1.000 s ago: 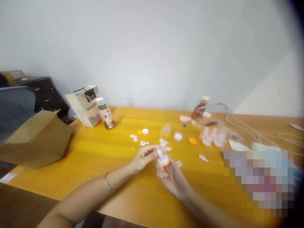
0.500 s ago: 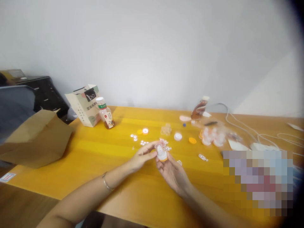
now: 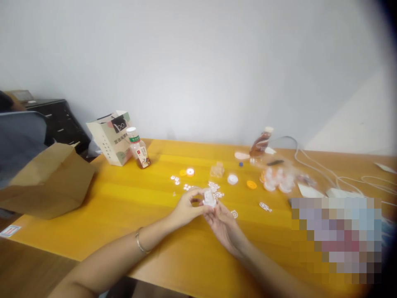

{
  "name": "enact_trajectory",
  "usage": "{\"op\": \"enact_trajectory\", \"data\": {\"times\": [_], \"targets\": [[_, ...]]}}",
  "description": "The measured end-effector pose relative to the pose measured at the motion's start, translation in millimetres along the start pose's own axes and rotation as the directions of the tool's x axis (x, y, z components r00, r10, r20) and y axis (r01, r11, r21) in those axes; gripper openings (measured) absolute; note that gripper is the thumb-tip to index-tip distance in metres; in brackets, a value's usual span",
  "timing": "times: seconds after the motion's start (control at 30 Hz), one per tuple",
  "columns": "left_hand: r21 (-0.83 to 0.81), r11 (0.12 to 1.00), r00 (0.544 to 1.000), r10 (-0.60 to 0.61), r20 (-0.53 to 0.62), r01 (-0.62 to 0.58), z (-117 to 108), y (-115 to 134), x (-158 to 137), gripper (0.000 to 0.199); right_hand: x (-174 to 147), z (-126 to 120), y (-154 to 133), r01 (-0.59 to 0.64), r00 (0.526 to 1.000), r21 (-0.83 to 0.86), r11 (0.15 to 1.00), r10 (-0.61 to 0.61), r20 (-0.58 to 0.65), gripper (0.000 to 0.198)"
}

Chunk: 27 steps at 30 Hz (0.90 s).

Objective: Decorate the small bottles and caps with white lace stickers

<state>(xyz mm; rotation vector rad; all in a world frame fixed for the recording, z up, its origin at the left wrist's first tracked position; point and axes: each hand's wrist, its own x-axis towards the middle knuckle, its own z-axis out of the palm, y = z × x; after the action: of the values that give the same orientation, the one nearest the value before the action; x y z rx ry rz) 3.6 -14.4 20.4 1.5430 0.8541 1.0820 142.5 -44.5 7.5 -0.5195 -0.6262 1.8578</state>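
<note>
Wall (image 3: 198, 74): pale grey, behind the full length of the table.
Table (image 3: 161, 256): yellow-brown wood grain, small plastic parts spread over its middle and right.
Brown paper bag (image 3: 49, 182): on its side at the table's left end, blocking part of the surface.
Gift bag (image 3: 113, 145): upright near the far left edge, glasses motif on a black panel.
Left hand (image 3: 189, 207): thumb and forefinger narrowed onto the near left side of the plastic cup.
Right hand (image 3: 225, 225): fingertips gathered at the cup's base and right side, gripping it from below.
Bottles: a green-banded drink bottle (image 3: 138, 148) beside the gift bag; a brown drink bottle (image 3: 261, 142) farther right, leaning in view.
White domed parts (image 3: 278, 180): grouped at right, outlines blurred.
Plastic cup (image 3: 209, 198): translucent white, held above the table between both hands; inner detail too blurred to read.
Discs: a white disc (image 3: 232, 179) and an orange disc (image 3: 251, 185), well apart, beyond the right hand.
Perforated white piece (image 3: 265, 206): flat on the table, right of the right hand.
Blue cap (image 3: 241, 164): beyond the white disc.
</note>
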Motion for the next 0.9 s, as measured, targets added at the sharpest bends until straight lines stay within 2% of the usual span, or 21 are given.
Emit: {"op": "enact_trajectory", "data": {"times": [0.13,0.3,0.47,0.57,0.73,0.9], "targets": [[0.032,0.999,0.999,-0.021,0.026,0.02,1,6,0,0.026,0,-2,2,0.027,1.0,-0.058,0.998,-0.027,0.004,0.02],[-0.119,0.992,0.991,-0.029,0.128,0.045,2,13,-4,0.029,-3,1,1,0.039,0.999,-0.081,0.996,-0.036,0.035,0.018],[-0.178,0.981,0.984,-0.046,0.172,0.077,1,12,-7,0.031,-3,3,-3,-0.06,0.995,0.009,0.998,0.059,0.083,0.016],[-0.105,0.993,0.988,-0.041,0.152,0.057,-1,12,-6,0.03,-2,3,-5,-0.1,0.992,0.015,0.995,0.099,0.085,0.016],[0.139,0.989,0.998,0.031,0.061,-0.039,-2,14,-3,0.022,-2,3,-2,0.064,0.997,-0.105,0.992,-0.06,0.043,0.025],[0.224,0.972,0.998,0.069,0.015,-0.07,0,16,-3,0.017,-2,1,5,0.222,0.974,-0.256,0.941,-0.228,0.005,0.029]]}}
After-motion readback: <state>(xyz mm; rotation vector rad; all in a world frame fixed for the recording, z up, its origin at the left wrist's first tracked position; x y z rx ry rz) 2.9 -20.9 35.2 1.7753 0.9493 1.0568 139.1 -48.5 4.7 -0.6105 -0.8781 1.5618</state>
